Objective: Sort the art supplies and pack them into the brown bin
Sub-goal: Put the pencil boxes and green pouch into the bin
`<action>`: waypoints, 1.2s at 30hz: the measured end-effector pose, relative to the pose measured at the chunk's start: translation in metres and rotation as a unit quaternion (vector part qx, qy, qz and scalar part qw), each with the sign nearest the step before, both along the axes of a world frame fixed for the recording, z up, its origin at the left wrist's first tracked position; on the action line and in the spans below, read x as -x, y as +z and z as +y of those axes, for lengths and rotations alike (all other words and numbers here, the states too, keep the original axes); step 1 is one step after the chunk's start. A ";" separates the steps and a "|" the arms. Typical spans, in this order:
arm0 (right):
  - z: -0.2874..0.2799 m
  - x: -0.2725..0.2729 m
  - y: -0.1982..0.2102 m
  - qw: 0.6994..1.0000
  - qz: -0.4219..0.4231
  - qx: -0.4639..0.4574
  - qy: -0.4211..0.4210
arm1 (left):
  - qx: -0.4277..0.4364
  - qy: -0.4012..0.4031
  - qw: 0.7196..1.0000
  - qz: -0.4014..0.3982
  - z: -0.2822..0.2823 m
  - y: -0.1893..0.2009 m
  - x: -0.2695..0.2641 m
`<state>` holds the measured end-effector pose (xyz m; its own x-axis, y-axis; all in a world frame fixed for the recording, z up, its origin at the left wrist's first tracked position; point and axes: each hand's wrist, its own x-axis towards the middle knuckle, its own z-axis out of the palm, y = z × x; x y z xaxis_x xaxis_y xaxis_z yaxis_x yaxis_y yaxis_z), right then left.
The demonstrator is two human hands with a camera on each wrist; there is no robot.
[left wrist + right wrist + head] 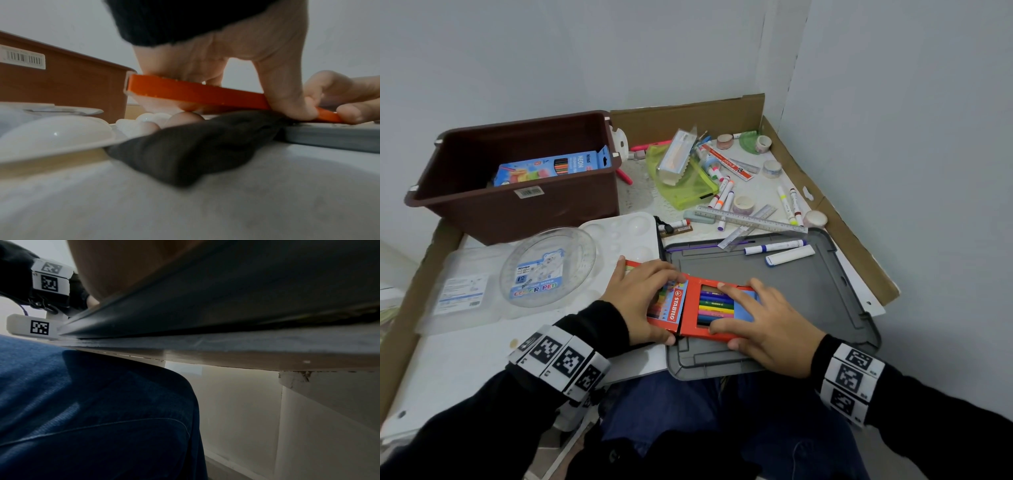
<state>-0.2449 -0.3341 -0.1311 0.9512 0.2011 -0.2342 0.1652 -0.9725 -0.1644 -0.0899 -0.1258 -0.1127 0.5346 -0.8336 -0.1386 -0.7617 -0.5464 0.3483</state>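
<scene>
Both hands grip one orange marker box (690,308): left hand (642,294) clasps its flap end, right hand (763,322) its windowed end, over the grey lid (825,294); brown bin (482,212) stands behind.

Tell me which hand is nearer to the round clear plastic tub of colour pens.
Left. The left hand grips the orange marker box just right of the round clear tub; the right hand holds the box's far side, farther away.
</scene>
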 end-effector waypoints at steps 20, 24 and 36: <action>0.004 0.001 -0.001 0.999 -0.049 -0.014 0.006 | -0.030 -0.010 0.994 -0.107 0.001 0.001 0.013; 0.004 0.001 -0.004 0.998 -0.059 -0.017 0.005 | -0.017 -0.002 0.996 -0.093 0.000 0.001 0.016; 0.007 0.001 -0.001 0.993 -0.111 -0.038 -0.029 | 0.009 -0.007 0.997 -0.078 -0.003 0.002 0.020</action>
